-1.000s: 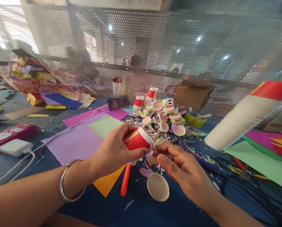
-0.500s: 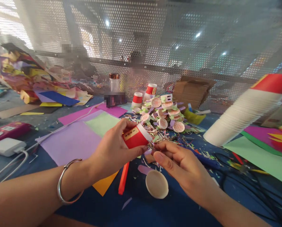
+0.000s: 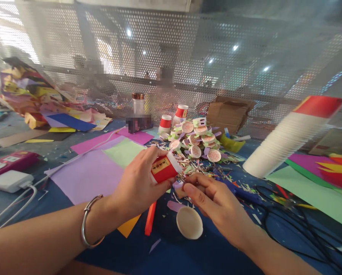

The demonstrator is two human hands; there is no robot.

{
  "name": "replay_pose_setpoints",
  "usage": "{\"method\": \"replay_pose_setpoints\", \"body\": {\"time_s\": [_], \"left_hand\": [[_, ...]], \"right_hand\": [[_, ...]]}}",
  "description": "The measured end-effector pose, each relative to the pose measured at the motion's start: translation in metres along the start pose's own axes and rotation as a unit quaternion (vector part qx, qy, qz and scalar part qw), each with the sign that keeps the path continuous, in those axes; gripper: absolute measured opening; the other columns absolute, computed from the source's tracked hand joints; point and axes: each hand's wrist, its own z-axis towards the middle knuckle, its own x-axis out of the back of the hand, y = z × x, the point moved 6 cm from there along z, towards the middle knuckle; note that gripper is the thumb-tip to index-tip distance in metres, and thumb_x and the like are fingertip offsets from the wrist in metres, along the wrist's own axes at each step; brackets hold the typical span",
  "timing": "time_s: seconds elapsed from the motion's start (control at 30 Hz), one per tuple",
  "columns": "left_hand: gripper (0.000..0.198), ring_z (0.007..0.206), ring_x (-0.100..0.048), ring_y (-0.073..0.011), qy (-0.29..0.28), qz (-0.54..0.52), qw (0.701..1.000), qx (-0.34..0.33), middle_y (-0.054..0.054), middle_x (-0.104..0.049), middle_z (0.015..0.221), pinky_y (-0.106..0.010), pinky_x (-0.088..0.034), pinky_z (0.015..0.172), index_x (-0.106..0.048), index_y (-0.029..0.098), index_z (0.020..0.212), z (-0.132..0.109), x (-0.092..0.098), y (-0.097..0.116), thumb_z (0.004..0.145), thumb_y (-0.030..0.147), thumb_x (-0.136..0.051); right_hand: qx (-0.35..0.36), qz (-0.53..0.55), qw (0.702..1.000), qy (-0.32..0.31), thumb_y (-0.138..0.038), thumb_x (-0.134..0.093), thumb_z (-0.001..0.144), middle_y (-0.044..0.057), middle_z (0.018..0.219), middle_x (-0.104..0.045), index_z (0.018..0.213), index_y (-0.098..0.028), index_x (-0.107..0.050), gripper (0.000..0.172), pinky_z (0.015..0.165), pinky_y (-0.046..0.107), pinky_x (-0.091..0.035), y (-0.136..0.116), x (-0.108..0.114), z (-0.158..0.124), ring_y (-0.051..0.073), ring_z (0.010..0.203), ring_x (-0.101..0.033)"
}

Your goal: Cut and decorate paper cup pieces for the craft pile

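Note:
My left hand (image 3: 143, 175) is wrapped round a red and white paper cup (image 3: 162, 169), which lies tilted on its side with its white end toward the right. Close by that end, my right hand (image 3: 209, 194) has its thumb and fingers pinched together; whatever they hold, if anything, is too small to make out. Below the hands a shallow round cup piece (image 3: 189, 223) rests on the dark blue table, with a strip of purple paper (image 3: 175, 206) at its edge. A red-orange marker (image 3: 150, 218) lies under my left wrist side.
Behind the hands is a heap of small cut cup pieces (image 3: 195, 140) amid paper scraps. A tall leaning stack of paper cups (image 3: 285, 141) stands at right, near black cables (image 3: 299, 225). Purple paper (image 3: 87, 179) and a white charger (image 3: 10, 179) lie left. A perforated metal screen (image 3: 159, 49) stands behind.
The cup in my left hand has shifted slightly right and turned a little. My right hand has drawn slightly away from the cup's white end. The whole view has shifted a bit.

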Motion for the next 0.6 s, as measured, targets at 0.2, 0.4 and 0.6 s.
{"method": "replay_pose_setpoints", "body": {"time_s": [0.2, 0.4, 0.6], "left_hand": [[0.036, 0.097, -0.062, -0.0258, -0.045, 0.012, 0.999, 0.007, -0.006, -0.066, 0.102, -0.040, -0.048, 0.084, -0.058, 0.020, 0.108, 0.001, -0.007, 0.004, 0.077, 0.025, -0.076], [0.048, 0.093, -0.064, -0.0230, -0.135, -0.259, 0.948, 0.130, -0.009, -0.069, 0.107, -0.037, -0.050, 0.082, -0.056, 0.017, 0.122, 0.001, -0.013, -0.002, 0.083, 0.040, -0.076], [0.042, 0.081, -0.062, -0.0146, -0.224, -0.471, 0.827, 0.212, -0.006, -0.071, 0.100, -0.024, -0.047, 0.066, -0.063, 0.014, 0.123, 0.003, -0.021, -0.003, 0.086, 0.031, -0.075]], "right_hand": [[0.009, 0.005, 1.000, 0.012, -0.060, -0.060, 0.094, -0.001, 0.075, -0.056, 0.094, -0.019, -0.062, 0.041, 0.048, 0.022, -0.024, 0.005, -0.003, 0.003, 0.009, 0.060, -0.039], [0.037, 0.045, 0.997, 0.041, -0.056, -0.062, 0.096, -0.004, 0.070, -0.050, 0.095, -0.019, -0.063, 0.036, 0.047, 0.023, -0.021, -0.004, 0.001, 0.000, 0.007, 0.055, -0.028], [0.032, 0.063, 0.997, 0.039, -0.055, -0.063, 0.096, -0.006, 0.066, -0.044, 0.100, -0.021, -0.062, 0.034, 0.047, 0.021, -0.024, -0.004, 0.002, -0.005, 0.008, 0.057, -0.033]]}}
